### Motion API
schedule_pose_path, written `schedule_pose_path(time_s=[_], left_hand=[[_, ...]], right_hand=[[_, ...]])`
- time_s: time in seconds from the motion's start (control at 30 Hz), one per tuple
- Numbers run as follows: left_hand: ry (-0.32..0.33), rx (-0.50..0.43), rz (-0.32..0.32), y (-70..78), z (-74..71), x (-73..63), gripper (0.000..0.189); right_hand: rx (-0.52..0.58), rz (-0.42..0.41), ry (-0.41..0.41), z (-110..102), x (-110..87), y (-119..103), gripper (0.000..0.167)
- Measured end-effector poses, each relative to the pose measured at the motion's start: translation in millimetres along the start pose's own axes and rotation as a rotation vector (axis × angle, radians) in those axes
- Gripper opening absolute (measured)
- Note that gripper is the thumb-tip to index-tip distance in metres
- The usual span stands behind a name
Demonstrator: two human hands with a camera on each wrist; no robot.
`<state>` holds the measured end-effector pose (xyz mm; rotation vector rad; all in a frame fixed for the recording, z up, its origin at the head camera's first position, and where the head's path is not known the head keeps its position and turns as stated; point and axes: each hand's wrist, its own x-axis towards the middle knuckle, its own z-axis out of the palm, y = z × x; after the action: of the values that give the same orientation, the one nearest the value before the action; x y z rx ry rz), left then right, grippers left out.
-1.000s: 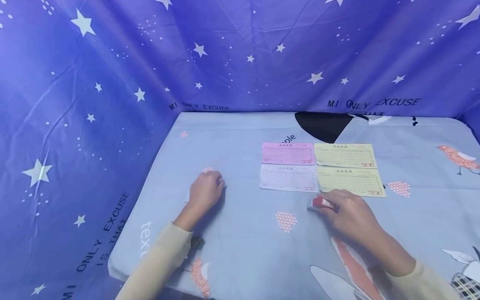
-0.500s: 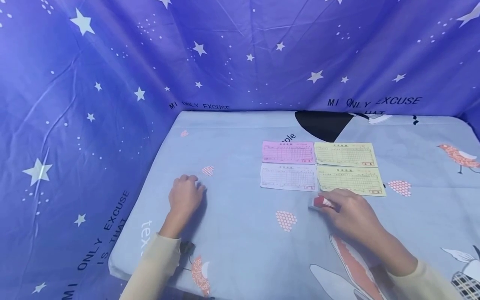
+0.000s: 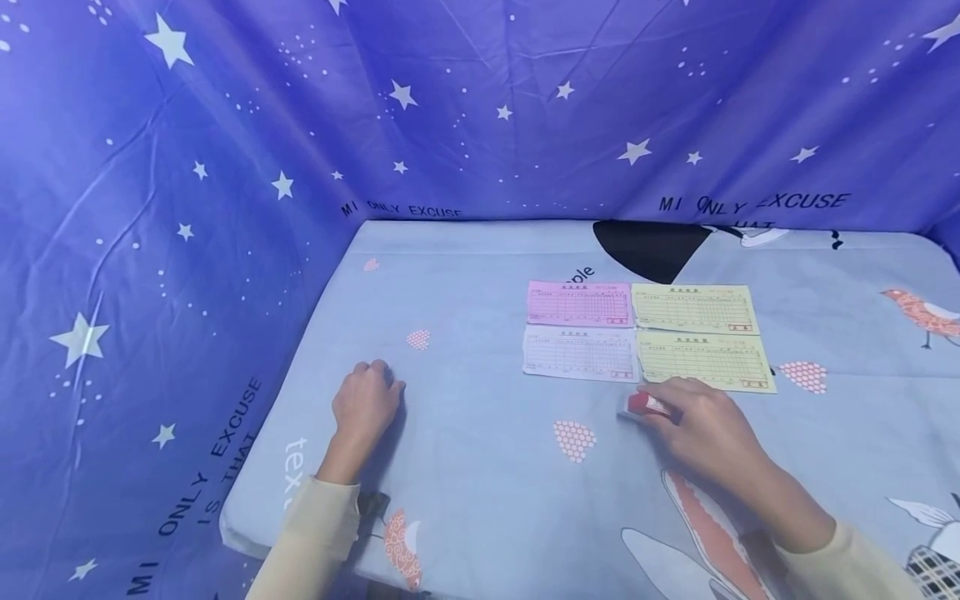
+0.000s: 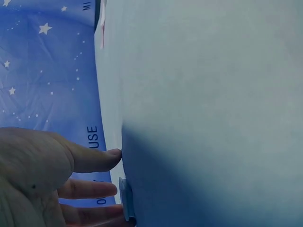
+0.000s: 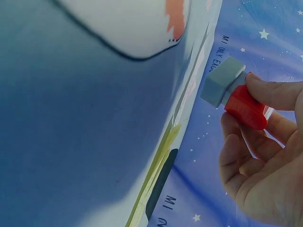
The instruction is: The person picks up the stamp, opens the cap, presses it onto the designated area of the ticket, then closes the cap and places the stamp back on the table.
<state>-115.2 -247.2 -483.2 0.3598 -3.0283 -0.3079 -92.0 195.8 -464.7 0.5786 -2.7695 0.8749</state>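
My right hand (image 3: 705, 421) pinches a small stamp (image 5: 246, 108) with a red handle and a grey block-shaped end, just below the lower yellow slip. In the right wrist view, thumb and fingers hold the red part. Four printed slips lie in two rows: pink (image 3: 579, 303), white (image 3: 579, 353), upper yellow (image 3: 694, 309) and lower yellow (image 3: 705, 362). Each bears a red box mark at its lower right. To the left, my left hand (image 3: 365, 404) is down on the cloth. Its wrist view shows fingertips beside a small translucent bluish piece (image 4: 126, 198); a firm grip is not visible.
A pale blue printed cloth (image 3: 480, 467) with hearts, birds and other figures covers the table. Purple-blue star-patterned curtains (image 3: 480, 75) rise behind and along the left side (image 3: 120, 275).
My left hand has moved left and toward me, uncovering a printed heart, and lies where a small pale thing showed earlier. The right hand with the stamp has stayed almost still.
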Motion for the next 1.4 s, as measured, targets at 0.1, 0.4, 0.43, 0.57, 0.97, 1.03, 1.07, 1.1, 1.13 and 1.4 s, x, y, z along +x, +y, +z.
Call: schedule_pose_path(time_s=[0.1,0.4,0.43,0.57,0.97,1.03,1.07,1.1,1.13,1.4], left_hand=[[-0.009,0.004,-0.001,0.0,-0.1,0.5,0.025],[0.019,-0.005,0.018,2.0,0.5,2.1,0.019],[0.022,-0.01,0.021,3.0,0.6,2.4,0.019],[0.038,-0.032,0.045,10.5,-1.2,2.1,0.021],[0.132,-0.118,0.235,53.6,-15.0,-14.3,0.019],[0.132,-0.134,0.273,62.1,-17.9,-19.2,0.02],[0.123,-0.151,0.294,66.6,-19.5,-21.2,0.02],[0.112,-0.171,0.315,70.9,-20.8,-23.0,0.021],[0.097,-0.193,0.334,75.1,-22.1,-24.9,0.022],[-0.065,-0.446,0.379,103.5,-26.3,-33.9,0.028]], right_hand=[[0.004,0.006,-0.005,0.0,-0.6,-0.5,0.024],[0.009,0.013,0.003,1.2,-1.8,0.0,0.024],[0.008,0.011,0.006,0.9,-1.8,0.3,0.024],[0.011,0.015,0.006,-0.3,-1.7,0.5,0.023],[0.048,0.023,0.008,-3.6,-4.2,0.0,0.031],[0.063,0.035,-0.001,-3.9,-4.0,1.0,0.031],[0.082,0.053,-0.012,-4.4,-3.9,1.0,0.03],[0.105,0.075,-0.025,-5.3,-3.5,1.2,0.031],[0.13,0.096,-0.038,-6.3,-3.1,1.0,0.031],[0.276,0.2,-0.085,-14.0,-0.1,-3.4,0.03]])
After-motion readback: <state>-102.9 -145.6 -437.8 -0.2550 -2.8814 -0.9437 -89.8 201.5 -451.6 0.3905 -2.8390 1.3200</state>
